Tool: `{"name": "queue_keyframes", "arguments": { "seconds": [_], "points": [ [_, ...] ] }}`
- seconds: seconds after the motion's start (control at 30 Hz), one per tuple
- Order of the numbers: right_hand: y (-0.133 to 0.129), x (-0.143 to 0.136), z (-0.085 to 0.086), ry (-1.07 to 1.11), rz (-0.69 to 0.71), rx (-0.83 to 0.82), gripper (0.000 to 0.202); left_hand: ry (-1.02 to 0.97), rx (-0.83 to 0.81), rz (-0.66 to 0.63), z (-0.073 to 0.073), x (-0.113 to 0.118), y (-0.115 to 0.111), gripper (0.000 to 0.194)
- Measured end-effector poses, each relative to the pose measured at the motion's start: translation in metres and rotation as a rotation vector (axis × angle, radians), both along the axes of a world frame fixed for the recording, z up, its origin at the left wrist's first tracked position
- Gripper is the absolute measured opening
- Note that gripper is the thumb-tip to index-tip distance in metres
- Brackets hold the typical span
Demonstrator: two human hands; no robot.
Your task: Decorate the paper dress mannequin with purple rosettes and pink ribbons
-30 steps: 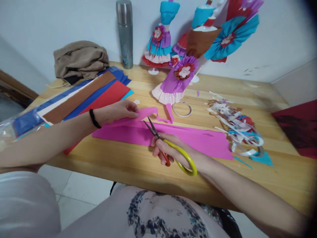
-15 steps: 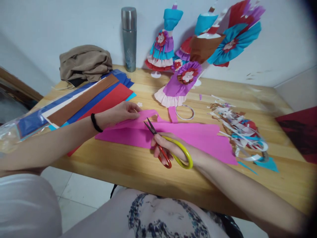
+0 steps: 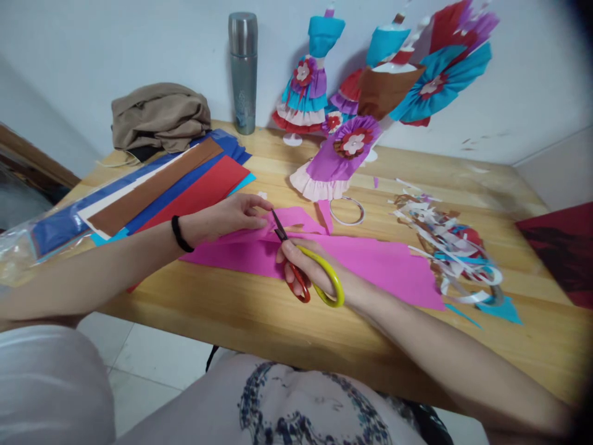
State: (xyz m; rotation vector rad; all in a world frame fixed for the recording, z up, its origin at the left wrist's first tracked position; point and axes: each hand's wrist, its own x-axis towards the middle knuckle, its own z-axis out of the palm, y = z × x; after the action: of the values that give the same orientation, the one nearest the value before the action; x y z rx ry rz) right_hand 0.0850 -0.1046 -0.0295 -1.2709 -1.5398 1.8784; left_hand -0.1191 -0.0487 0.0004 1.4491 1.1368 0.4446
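Note:
A long sheet of pink crepe paper lies across the table in front of me. My left hand pinches a pink crepe strip at the sheet's far edge, near its left part. My right hand grips a pair of scissors with one yellow and one red handle loop. The scissor blades point away from me, up and left, and meet the strip close to my left fingertips. Where the blade tips lie against the paper is partly hard to make out.
Folded crepe papers in several colours lie left, by a brown cloth. Behind stand a metal flask and paper-dressed figures. A white ring lies beyond the sheet; a heap of paper scraps sits right.
The scissors have moved slightly left and up, into the pink strip beside my left fingers. Their blades look closer together. My left hand has shifted a little to the right.

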Motion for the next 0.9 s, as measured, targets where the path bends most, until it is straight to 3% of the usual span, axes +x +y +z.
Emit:
{"name": "queue_keyframes", "arguments": {
  "seconds": [0.17, 0.3, 0.43, 0.57, 0.63, 0.77, 0.83, 0.9],
  "points": [
    [0.000, -0.003, -0.003, -0.018, -0.066, 0.018, 0.048, 0.022, 0.009, 0.021, 0.001, 0.000, 0.000, 0.040],
    [-0.003, 0.003, -0.006, 0.092, -0.051, -0.030, 0.054, -0.003, 0.011, -0.008, -0.003, -0.005, 0.003, 0.031],
    [-0.012, 0.025, 0.002, 0.172, 0.000, -0.170, 0.055, 0.016, -0.024, -0.309, -0.005, -0.016, 0.004, 0.025],
    [-0.021, 0.057, 0.012, 0.235, 0.152, -0.343, 0.058, 0.065, -0.056, -0.625, -0.005, -0.021, 0.003, 0.028],
    [-0.022, 0.070, 0.015, 0.255, 0.160, -0.334, 0.059, 0.137, 0.068, -0.600, -0.008, -0.019, 0.003, 0.025],
    [-0.019, 0.086, 0.019, 0.231, 0.094, -0.240, 0.058, 0.481, 0.547, -0.358, -0.020, -0.011, 0.007, 0.023],
    [-0.017, 0.092, 0.020, 0.220, 0.066, -0.200, 0.057, 0.659, 0.684, -0.402, -0.026, -0.009, 0.007, 0.024],
    [-0.016, 0.096, 0.022, 0.216, 0.037, -0.159, 0.054, 0.751, 0.696, -0.485, -0.030, -0.008, 0.005, 0.024]
  ]
}}
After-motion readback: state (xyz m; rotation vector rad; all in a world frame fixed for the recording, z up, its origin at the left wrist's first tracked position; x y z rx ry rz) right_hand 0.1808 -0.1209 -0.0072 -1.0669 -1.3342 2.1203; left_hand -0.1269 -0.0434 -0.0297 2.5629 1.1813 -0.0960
